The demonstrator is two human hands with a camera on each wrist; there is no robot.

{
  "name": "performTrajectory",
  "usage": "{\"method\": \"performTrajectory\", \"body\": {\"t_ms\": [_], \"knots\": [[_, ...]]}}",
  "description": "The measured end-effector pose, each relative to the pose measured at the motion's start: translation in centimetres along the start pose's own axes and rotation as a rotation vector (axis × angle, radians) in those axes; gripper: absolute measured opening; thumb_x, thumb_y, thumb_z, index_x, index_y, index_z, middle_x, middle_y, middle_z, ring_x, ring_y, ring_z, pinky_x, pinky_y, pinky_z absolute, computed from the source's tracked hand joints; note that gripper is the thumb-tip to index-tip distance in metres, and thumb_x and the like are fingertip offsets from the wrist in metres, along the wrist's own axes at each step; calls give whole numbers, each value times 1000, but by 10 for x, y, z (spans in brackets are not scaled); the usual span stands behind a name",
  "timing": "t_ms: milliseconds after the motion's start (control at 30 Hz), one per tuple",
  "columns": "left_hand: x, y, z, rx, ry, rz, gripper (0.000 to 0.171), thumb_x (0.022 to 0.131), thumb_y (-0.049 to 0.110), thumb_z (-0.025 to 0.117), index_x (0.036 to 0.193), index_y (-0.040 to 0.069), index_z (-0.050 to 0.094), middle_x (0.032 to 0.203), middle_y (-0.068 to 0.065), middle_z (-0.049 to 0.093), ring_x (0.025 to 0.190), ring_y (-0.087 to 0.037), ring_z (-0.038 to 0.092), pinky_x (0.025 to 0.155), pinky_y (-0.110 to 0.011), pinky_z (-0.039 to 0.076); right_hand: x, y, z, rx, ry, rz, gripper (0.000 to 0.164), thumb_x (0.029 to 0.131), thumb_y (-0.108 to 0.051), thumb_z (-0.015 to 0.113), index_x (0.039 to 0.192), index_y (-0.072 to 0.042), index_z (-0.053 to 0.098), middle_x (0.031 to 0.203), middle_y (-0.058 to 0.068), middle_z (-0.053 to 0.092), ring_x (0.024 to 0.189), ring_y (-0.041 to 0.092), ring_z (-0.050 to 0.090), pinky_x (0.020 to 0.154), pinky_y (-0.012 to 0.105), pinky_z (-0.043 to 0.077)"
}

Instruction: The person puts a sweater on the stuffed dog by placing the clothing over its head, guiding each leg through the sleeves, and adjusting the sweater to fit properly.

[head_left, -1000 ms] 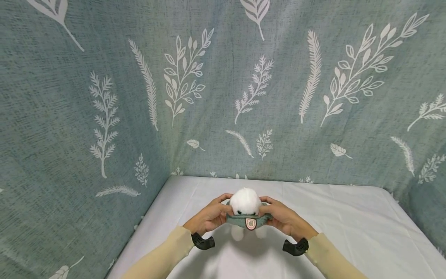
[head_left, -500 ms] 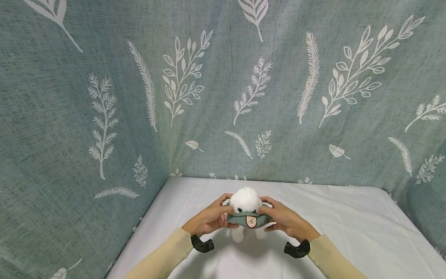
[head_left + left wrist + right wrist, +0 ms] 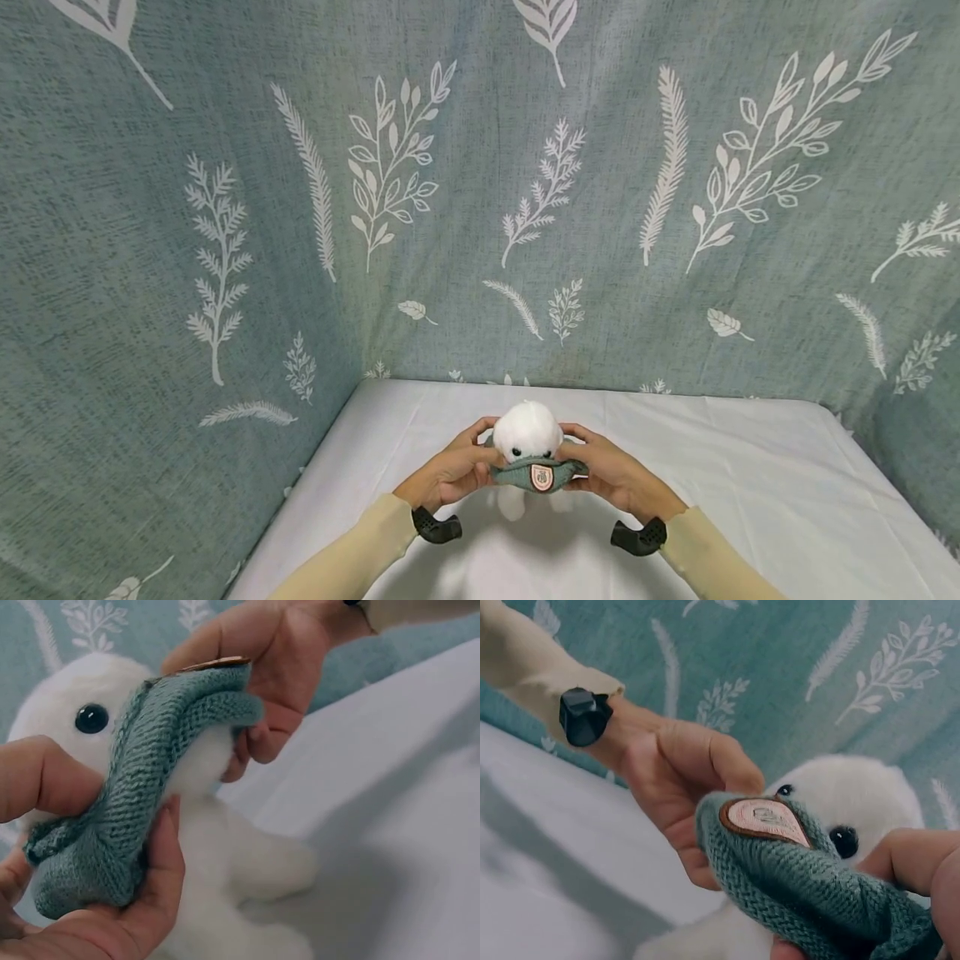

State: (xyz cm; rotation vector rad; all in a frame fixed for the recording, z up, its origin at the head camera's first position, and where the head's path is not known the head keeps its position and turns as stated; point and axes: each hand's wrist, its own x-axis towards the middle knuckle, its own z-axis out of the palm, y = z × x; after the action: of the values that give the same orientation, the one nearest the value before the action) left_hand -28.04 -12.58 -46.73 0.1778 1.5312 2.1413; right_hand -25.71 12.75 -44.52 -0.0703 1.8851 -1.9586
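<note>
A white plush toy (image 3: 527, 427) with black eyes faces me at the middle front of the table. A green knitted garment (image 3: 142, 765) lies stretched across its lower face, just under the eyes, its edge rolled into folds. An oval pinkish patch (image 3: 763, 819) with a brown border sits at the garment's front. My left hand (image 3: 455, 468) grips one side of the knit, thumb on the face side and fingers beneath. On the opposite side my right hand (image 3: 617, 471) pinches the knit the same way. The toy's mouth is hidden; its white legs (image 3: 270, 870) show below.
A white sheet (image 3: 750, 475) covers the table. Teal curtains (image 3: 480, 208) with white leaf patterns hang behind it and along the left. Both wrists wear black devices (image 3: 637, 535) over cream sleeves.
The knit's front has folded upward, the patch lifting slightly, and the eyes show more fully. Fingers of both hands spread below the knit half a second ago and are drawn in against it now.
</note>
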Motion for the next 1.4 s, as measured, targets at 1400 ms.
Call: {"method": "performTrajectory", "body": {"t_ms": [1400], "knots": [[-4, 2, 8, 3, -8, 6, 73, 81, -4, 67, 145, 14, 36, 144, -22, 45, 109, -29, 63, 81, -45, 56, -1, 7, 8, 180, -60, 24, 53, 97, -24, 71, 139, -9, 42, 114, 12, 64, 95, 24, 66, 80, 41, 55]]}}
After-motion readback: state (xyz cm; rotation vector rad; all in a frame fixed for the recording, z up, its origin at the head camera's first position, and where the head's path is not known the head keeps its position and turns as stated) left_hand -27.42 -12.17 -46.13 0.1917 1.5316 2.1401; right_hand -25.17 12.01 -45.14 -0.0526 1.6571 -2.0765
